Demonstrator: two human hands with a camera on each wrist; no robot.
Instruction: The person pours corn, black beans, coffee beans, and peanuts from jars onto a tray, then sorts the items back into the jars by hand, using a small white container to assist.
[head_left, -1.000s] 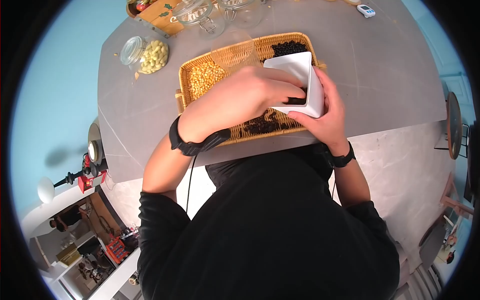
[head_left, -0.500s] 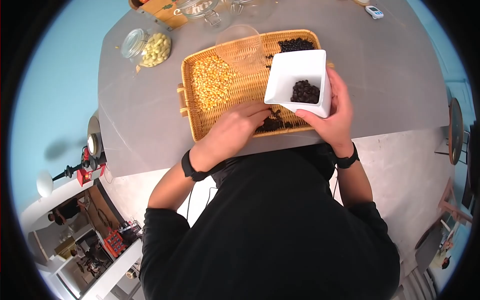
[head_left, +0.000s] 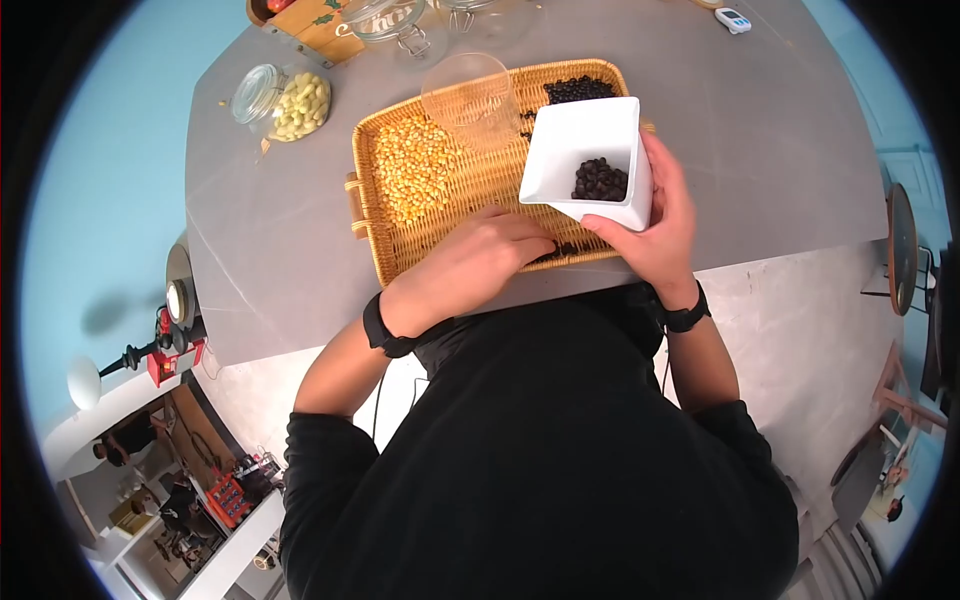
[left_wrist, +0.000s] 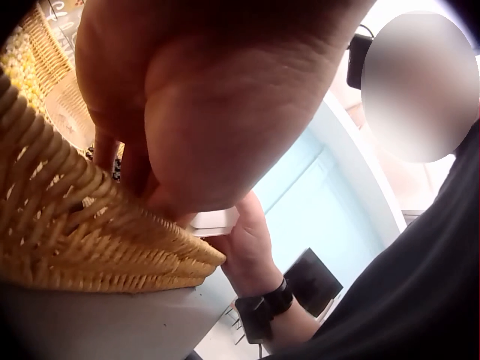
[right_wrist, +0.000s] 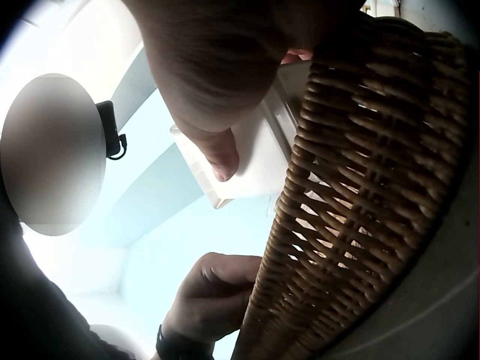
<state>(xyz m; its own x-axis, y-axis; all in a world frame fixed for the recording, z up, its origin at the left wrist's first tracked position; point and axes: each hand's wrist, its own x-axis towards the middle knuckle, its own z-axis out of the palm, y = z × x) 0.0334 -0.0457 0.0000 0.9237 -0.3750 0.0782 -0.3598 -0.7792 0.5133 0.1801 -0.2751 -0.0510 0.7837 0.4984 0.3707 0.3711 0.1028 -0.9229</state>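
Note:
In the head view my right hand point(head_left: 668, 218) grips a square white container point(head_left: 582, 135) by its side, tilted so that its mouth faces me. A heap of dark brown beans point(head_left: 600, 182) lies inside it. The right wrist view has the thumb pressed along the container's white wall point(right_wrist: 259, 154). My left hand point(head_left: 465, 260) reaches into a wicker basket point(head_left: 490, 182) at its near edge, fingers pointing down at loose dark beans point(head_left: 568, 250). Its fingertips are hidden, and I cannot tell whether they pinch any beans.
Yellow corn kernels point(head_left: 410, 165) fill the basket's left part, with black beans point(head_left: 580, 90) at the back right. A clear plastic cup point(head_left: 475, 105) stands in between. A jar of pale nuts point(head_left: 300, 105), glass jars point(head_left: 415, 40) and a small timer point(head_left: 733, 20) are on the grey table point(head_left: 770, 150).
My left hand has come out of the white container and down to the basket's near edge, then slid slightly right among the beans. The right hand keeps hold of the container.

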